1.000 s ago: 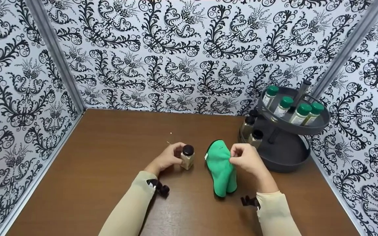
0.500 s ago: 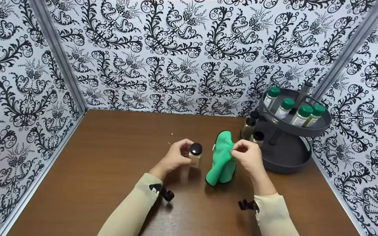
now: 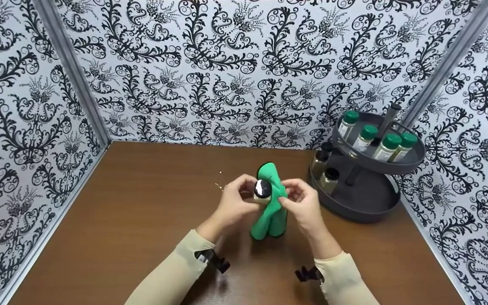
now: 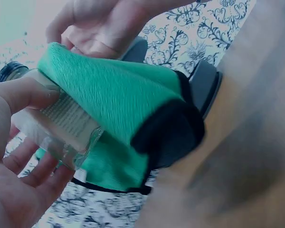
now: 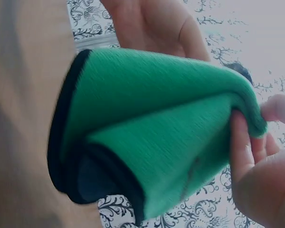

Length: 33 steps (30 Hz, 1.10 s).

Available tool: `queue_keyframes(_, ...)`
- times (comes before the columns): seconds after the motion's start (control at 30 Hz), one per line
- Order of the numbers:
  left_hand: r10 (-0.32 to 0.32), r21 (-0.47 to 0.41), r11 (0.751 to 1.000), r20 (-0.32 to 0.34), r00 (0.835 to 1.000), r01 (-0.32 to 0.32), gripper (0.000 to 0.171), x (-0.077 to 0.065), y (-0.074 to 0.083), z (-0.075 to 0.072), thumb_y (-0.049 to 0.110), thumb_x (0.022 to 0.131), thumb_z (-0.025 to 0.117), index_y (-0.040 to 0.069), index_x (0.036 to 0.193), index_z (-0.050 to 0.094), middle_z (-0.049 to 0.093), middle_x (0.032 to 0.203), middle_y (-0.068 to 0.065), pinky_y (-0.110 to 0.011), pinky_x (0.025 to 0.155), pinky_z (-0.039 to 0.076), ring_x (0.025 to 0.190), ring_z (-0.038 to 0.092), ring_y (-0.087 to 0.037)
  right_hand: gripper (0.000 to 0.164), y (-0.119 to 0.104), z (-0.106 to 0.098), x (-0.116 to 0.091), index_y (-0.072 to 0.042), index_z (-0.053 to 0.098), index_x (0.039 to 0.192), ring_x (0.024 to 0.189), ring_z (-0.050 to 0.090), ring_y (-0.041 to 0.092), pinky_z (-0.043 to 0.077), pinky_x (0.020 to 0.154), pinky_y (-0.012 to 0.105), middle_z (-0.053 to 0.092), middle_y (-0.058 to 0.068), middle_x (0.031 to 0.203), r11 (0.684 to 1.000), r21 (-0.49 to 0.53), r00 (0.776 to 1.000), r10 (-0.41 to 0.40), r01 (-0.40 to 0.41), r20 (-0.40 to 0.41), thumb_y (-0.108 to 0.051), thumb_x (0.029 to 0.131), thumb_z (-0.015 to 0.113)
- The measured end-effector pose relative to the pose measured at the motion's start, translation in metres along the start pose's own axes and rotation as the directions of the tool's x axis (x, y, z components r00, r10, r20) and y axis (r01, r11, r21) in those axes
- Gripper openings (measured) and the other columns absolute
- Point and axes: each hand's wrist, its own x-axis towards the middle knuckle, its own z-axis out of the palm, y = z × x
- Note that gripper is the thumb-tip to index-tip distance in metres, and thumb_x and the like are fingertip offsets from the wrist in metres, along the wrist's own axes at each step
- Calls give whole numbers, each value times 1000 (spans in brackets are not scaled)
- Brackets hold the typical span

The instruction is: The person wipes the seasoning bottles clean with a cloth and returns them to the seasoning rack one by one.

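My left hand [image 3: 236, 201] grips a small clear glass jar [image 4: 66, 118] with a black lid [image 3: 263, 189] and a printed label, held above the table. Thumb on one side and fingers on the other hold it in the left wrist view. A green cloth [image 3: 269, 216] with black edging hangs from my right hand [image 3: 303, 203], which pinches it between thumb and fingers. The cloth lies against the jar's side and hides part of it. In the right wrist view the folded cloth [image 5: 147, 99] covers nearly all of the jar.
A dark two-tier round rack [image 3: 367, 207] stands at the right. Several green-capped bottles [image 3: 387, 148] are on its upper tier, black-capped jars [image 3: 330, 180] on the lower one. Small pale crumbs [image 3: 218, 186] lie on the brown table [image 3: 155, 190]. Patterned walls [image 3: 227, 84] enclose the back and sides.
The left hand has lifted the jar off the table and moved it right. The right hand has brought the cloth left against the jar.
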Motion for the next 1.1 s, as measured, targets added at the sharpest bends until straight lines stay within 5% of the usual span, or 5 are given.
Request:
queue_keyframes(0.2,22,34,999,20,1000,-23,46,-2,9,-3,-4,70,85,4,113,69,73,100,-13,-31,92,63,94,70,-14,25,-2,-4,3,18,68,101,77,62,12,53,70,20,69,-1,85,993,-94,996,74,-69,50,20,76,71)
queue_keyframes(0.4,31,70,997,56,998,-35,48,-5,11,0,-1,69,90,6,112,70,74,98,-11,-33,87,65,91,72,-17,21,-1,-2,4,-2,79,88,74,67,6,55,66,16,72,0,81,939,-336,993,-100,74,-60,13,74,74)
queue_keyframes(0.57,38,93,995,2,999,-38,48,-5,14,-1,-1,69,90,4,113,70,74,93,-12,-39,83,66,85,72,-18,24,0,3,0,4,76,86,79,68,6,57,69,16,72,3,85,930,-246,950,-300,273,-80,23,71,70)
queue_keyframes(0.83,56,87,995,-24,998,-54,47,-1,13,-4,1,68,92,8,110,72,73,90,-6,-26,77,62,83,68,-12,17,9,5,0,-1,78,83,75,69,4,56,65,16,74,-4,80,953,-284,990,-126,103,-64,14,75,74)
queue_keyframes(1.1,13,56,998,-5,1000,-13,47,-3,3,4,1,70,92,7,112,72,74,95,-9,-30,83,65,88,72,-13,18,1,4,-5,7,77,87,80,70,7,58,68,17,73,6,84,934,-208,944,-314,289,-99,20,75,73)
